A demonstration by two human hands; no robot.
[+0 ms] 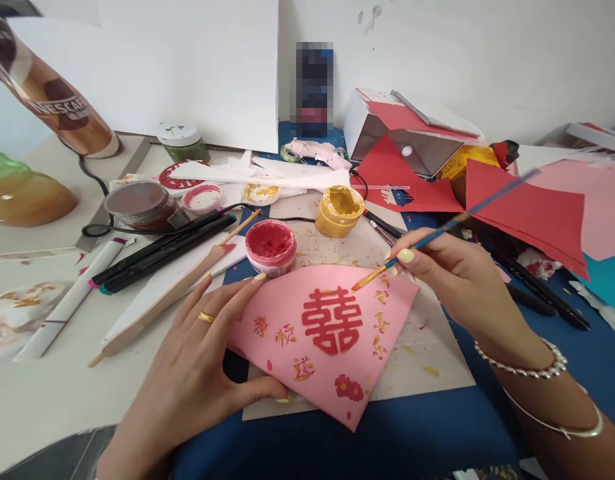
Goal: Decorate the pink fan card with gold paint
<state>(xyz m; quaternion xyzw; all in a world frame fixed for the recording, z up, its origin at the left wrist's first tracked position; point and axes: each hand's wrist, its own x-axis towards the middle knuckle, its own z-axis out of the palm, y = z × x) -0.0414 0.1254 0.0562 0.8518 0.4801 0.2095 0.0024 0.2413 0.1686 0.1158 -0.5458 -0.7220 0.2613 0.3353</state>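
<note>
- A pink paper [317, 353] with a red cut-out symbol lies on a cardboard sheet [427, 360], between both hands.
- The left hand [187, 367] is open beside it, fingers spread, thumb on its lower edge.
- The right hand [452, 280] pinches a paintbrush [427, 243], tip at the paper's upper edge.
- A red paint jar [270, 248] and a gold paint jar [340, 211] stand just beyond.

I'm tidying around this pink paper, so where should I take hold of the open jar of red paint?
Grip the open jar of red paint by its round outer wall, below the rim, with the hand coming from the right over the pale paint-spattered board. That side looks free, while a long wooden handle lies to its left and the pink paper sheet sits in front. Paint fills the open top, so keep off the rim.
</note>
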